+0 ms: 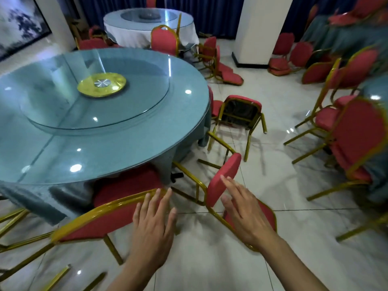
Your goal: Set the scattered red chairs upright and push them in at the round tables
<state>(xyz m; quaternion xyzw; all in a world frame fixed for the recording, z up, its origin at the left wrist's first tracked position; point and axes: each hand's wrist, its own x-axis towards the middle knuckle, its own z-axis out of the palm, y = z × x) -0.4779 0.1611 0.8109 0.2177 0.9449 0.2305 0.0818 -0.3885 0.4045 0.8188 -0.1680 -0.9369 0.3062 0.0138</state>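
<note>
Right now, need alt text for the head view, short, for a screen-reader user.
Two open hands reach forward: the left hand over the gold-framed back of a red chair pushed in at a round glass-topped table, the right hand at a tipped-over red chair on the tiled floor. More red chairs lie toppled or stand scattered around further round tables behind.

A gold turntable hub [101, 84] sits at the centre of a glass lazy Susan [63, 114], two white pillars [257, 28] rise from the glossy tiled floor [283, 185], blue curtains [212, 13] hang behind, and a dark framed picture [19, 28] leans at far left.
</note>
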